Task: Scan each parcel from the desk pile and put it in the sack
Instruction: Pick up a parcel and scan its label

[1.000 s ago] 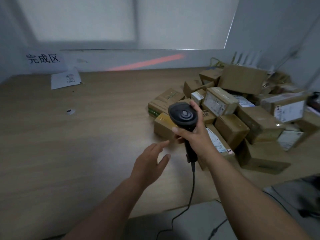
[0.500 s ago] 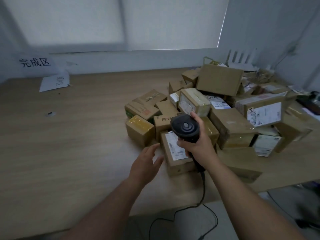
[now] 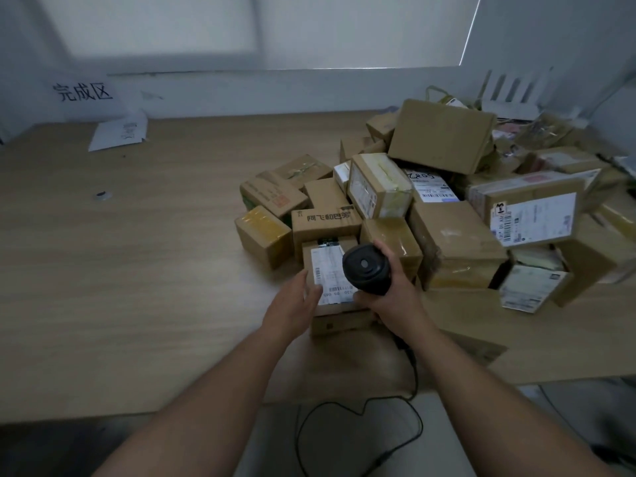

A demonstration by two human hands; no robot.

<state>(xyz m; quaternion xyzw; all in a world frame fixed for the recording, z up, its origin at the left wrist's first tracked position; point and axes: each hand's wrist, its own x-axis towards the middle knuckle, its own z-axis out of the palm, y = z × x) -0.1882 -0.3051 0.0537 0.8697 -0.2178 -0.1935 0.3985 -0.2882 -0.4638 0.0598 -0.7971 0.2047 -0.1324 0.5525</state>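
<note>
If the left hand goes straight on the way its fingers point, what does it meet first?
Probably the labelled parcel at the front of the pile: the left hand points at it, fingertips at its label's edge. Whether they touch cannot be told.

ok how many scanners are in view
1: the black scanner, gripped by the right hand above the labelled parcel at the near edge of the pile. Others may hide behind it.

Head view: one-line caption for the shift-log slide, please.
Right hand holds the scanner above a labelled parcel at the front of the pile; left hand reaches onto its label.
</note>
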